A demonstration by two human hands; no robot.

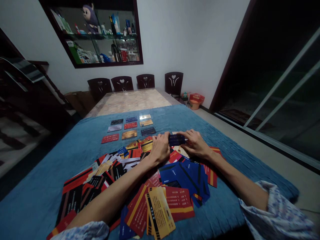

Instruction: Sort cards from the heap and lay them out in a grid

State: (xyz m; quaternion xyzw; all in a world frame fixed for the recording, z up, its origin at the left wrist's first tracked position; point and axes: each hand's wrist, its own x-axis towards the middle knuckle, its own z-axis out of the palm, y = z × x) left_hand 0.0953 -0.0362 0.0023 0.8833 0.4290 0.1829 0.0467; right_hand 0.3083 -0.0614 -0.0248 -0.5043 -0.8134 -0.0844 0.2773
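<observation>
Between my two hands is a dark navy card [176, 139], held just above the far side of a loose heap of cards. My left hand [160, 147] pinches its left end, and my right hand [195, 143] grips its right end. Under my forearms lie blue cards [185, 176], red cards [180, 201], black-and-red cards [75, 190] and a yellow card [160, 211], overlapping at many angles. Beyond the heap, several cards lie face up in rows, among them a gold card [129, 134], a red card [110, 138] and a dark blue card [148, 131].
A blue cloth [50, 166] covers the near part of the long table, with a bare marbled top [135, 100] beyond. Dark chairs [174, 83] stand at the far end. An orange bucket [194, 104] sits on the floor, and a glass-shelved cabinet [100, 36] is set in the wall.
</observation>
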